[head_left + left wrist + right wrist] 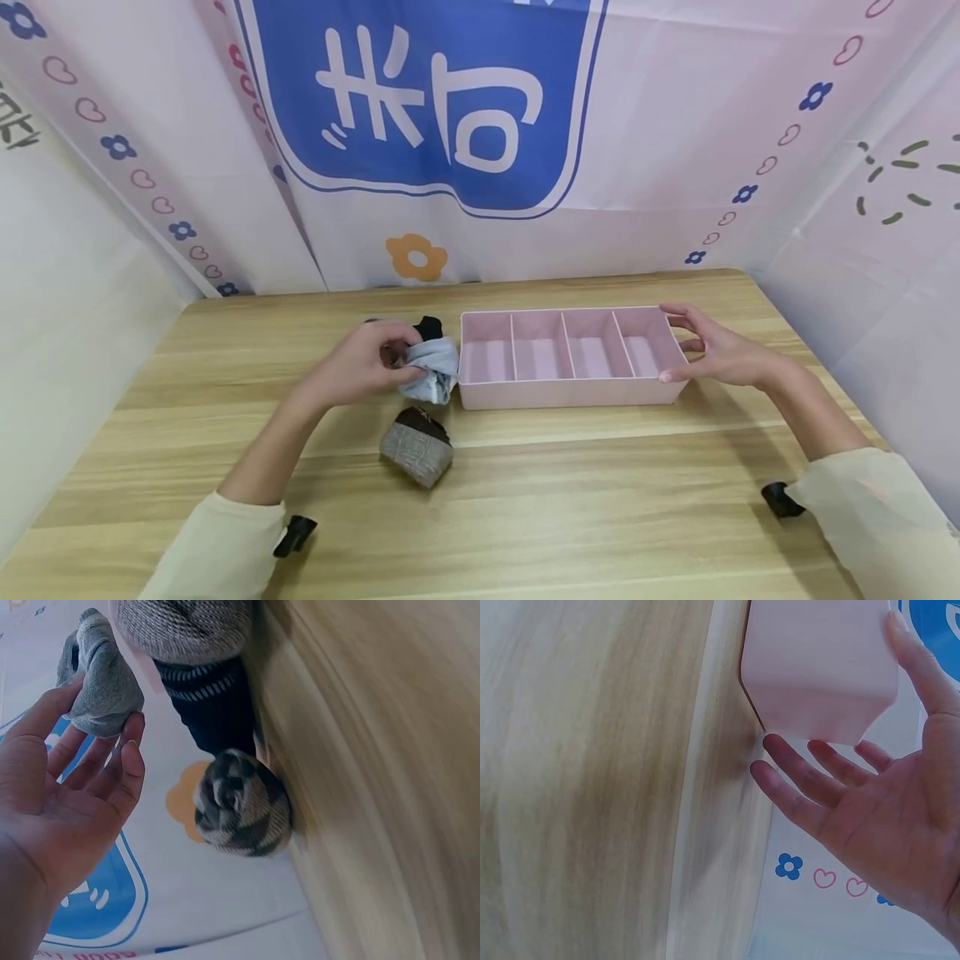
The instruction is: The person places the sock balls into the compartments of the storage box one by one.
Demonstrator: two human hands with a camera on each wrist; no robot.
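Observation:
My left hand (363, 358) pinches a light grey balled sock (437, 367) between thumb and fingers, just left of the pink divided box (570, 394). In the left wrist view the grey sock (109, 682) sits at my fingertips, held up from the table. Spread across the box's right end, my right hand (712, 348) grips it with the thumb at the near corner and a finger at the far corner. A brown-and-grey folded sock (420, 450) lies nearer me. Behind the left hand are a black sock (214, 712) and a dark-patterned balled sock (244, 806).
The box has several compartments in a row, split by thin dividers, with no socks in them. It stands on a wood-grain table (555, 500). Printed cloth (645, 167) hangs behind the table, and pale walls flank both sides.

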